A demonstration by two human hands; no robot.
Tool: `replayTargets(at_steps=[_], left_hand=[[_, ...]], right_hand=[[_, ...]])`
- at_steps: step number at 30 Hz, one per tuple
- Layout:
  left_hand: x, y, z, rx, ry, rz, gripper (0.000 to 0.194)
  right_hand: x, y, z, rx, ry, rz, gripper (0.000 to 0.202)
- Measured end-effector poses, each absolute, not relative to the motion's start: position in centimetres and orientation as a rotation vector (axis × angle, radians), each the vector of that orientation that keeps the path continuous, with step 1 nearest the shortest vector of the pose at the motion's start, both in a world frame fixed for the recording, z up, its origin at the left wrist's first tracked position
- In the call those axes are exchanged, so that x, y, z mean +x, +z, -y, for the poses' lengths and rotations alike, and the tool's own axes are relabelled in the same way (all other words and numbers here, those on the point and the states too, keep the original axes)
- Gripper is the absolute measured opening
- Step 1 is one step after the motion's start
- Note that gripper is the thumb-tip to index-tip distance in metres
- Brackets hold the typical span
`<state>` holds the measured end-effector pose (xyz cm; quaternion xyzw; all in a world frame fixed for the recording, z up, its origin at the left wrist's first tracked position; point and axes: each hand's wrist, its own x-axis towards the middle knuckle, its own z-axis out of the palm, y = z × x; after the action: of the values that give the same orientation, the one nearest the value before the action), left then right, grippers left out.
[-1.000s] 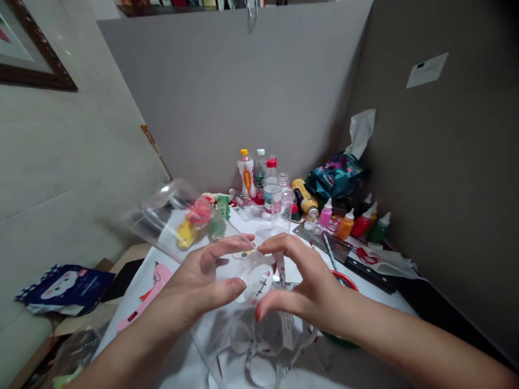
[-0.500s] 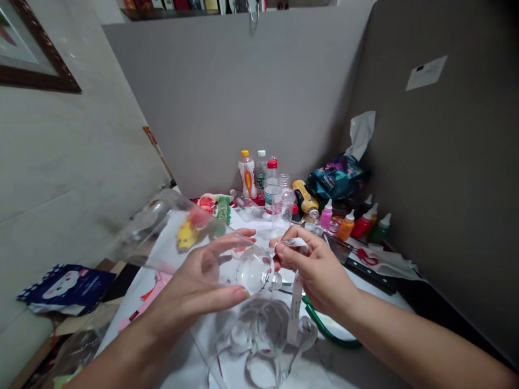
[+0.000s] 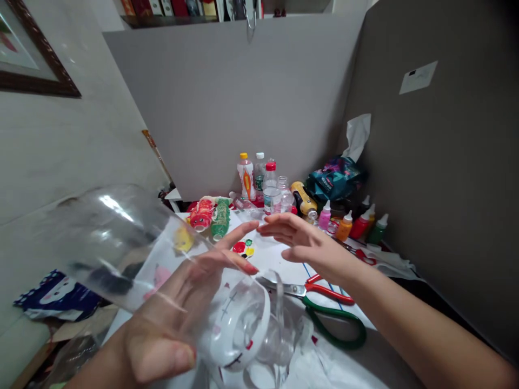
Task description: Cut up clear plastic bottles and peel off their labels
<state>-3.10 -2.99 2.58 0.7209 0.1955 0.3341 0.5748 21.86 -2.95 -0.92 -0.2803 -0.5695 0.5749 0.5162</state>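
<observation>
Clear plastic bottle (image 3: 115, 235) is held above the front of the desk (image 3: 271, 246), tilted, with its narrower end turned toward the lower right. It is clasped by the left hand (image 3: 192, 283), whose thumb and fingers are spread wide about it; part of that hand is seen through the plastic. Near the narrower end, black stitch-like strokes and a small red mark are borne by the surface. The right hand (image 3: 308, 237) is opened in the air just beside, its fingers extended and its thumb apart from them. Its fingertips are brought very near the left forefinger; whether they touch cannot be told.

Under the right forearm, one pair of large scissors (image 3: 300, 290) is laid, fitted with one red and one green handle. Farther back, red, green and yellow dabs are gathered on one paint patch (image 3: 243, 248). Two painted bottles, one red (image 3: 201, 213) and one green (image 3: 221, 219), are placed side by side; a yellow item (image 3: 184, 237) is seen through the plastic.

Printed labels are carried by the yellow-capped bottle (image 3: 246, 178) and the red-capped bottle (image 3: 270, 189), but their wording is too small to be read. To the right, six nozzles are counted among the paint bottles (image 3: 344, 228), near one teal tissue packet (image 3: 336, 178). On the side panel, one white card (image 3: 419, 78) is fixed, its print illegible.
</observation>
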Motion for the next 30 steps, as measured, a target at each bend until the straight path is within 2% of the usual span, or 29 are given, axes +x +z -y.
replayTargets(at_steps=[3,6,8,11,13,14,17,20,21,25,28,30], left_hand=[[-2.9,2.3,2.5,1.714,0.744,-0.332,0.055],[-2.6,1.6,1.8,1.585,0.700,-0.480,0.065],[-2.3,1.1,1.4,1.570,0.730,-0.633,0.075],[-1.9,0.7,0.8,1.600,0.777,-0.786,0.085],[-1.7,0.8,0.8,1.561,0.796,-0.831,0.077],[-1.6,0.9,1.0,1.525,0.814,-0.836,0.069],[-1.5,1.5,1.8,1.417,0.870,-0.813,0.050],[-1.3,2.0,2.8,1.363,0.876,-0.813,0.051],[-1.3,2.0,2.9,1.354,0.889,-0.823,0.054],[-1.3,2.1,3.0,1.314,0.922,-0.820,0.059],[-1.6,2.0,2.9,1.288,0.906,-0.744,0.058],[-1.8,1.7,2.8,1.304,0.905,-0.718,0.058]], right_hand=[[21.2,-0.3,4.0,-0.480,1.592,1.573,0.049],[19.8,-0.7,4.8,-0.517,1.648,1.568,0.050],[19.1,-1.3,5.2,-0.699,1.421,1.553,0.054],[18.7,-2.1,5.5,-1.025,0.730,1.653,0.066],[18.7,-2.6,5.7,-1.059,0.380,1.766,0.071],[18.7,-2.7,5.7,-1.024,0.309,1.813,0.073],[18.8,-2.7,5.6,-0.874,0.454,1.819,0.069],[18.8,-2.2,5.1,-0.773,0.746,1.640,0.039],[18.8,-2.1,5.0,-0.764,0.819,1.586,0.034],[18.6,-1.9,4.6,-0.796,1.087,1.459,0.030],[18.5,-1.9,4.5,-0.818,1.275,1.329,0.041],[18.5,-1.8,4.5,-0.840,1.332,1.304,0.040]])
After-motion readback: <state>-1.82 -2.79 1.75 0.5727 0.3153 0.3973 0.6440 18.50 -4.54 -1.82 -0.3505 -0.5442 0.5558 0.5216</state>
